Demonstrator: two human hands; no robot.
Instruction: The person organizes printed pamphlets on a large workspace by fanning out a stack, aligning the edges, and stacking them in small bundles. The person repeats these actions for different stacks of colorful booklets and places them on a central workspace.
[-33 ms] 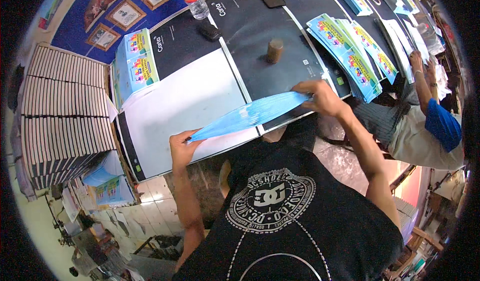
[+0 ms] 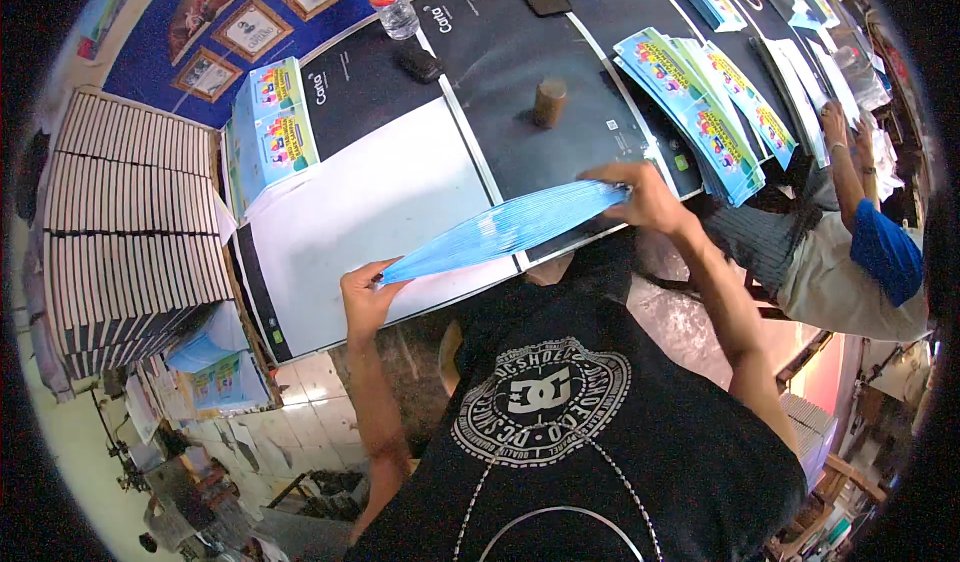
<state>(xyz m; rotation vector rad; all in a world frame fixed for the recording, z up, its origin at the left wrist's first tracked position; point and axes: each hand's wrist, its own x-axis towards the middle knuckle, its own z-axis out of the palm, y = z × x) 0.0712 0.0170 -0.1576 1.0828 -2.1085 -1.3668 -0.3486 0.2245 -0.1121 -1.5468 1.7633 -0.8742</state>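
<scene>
A thin stack of light blue sheets (image 2: 500, 230) is stretched between my two hands, its edges fanned in fine lines and its middle bulging. My left hand (image 2: 368, 297) pinches the lower left end, close to the front edge of a large white sheet (image 2: 360, 192) on the table. The upper right end is gripped by my right hand (image 2: 645, 194), fingers curled over it. Beneath the stack lie the white sheet and a black table cover (image 2: 500, 52). A brown cylinder (image 2: 549, 102) stands upright beyond my right hand.
Tall piles of books (image 2: 130, 192) rise at the left, beside a pile of colourful printed sheets (image 2: 285, 132). More printed sheets (image 2: 690, 107) lie at the right. A water bottle (image 2: 388, 2) and a dark block (image 2: 418, 63) sit farther back. A co-worker's arm (image 2: 848, 167) reaches over papers at far right.
</scene>
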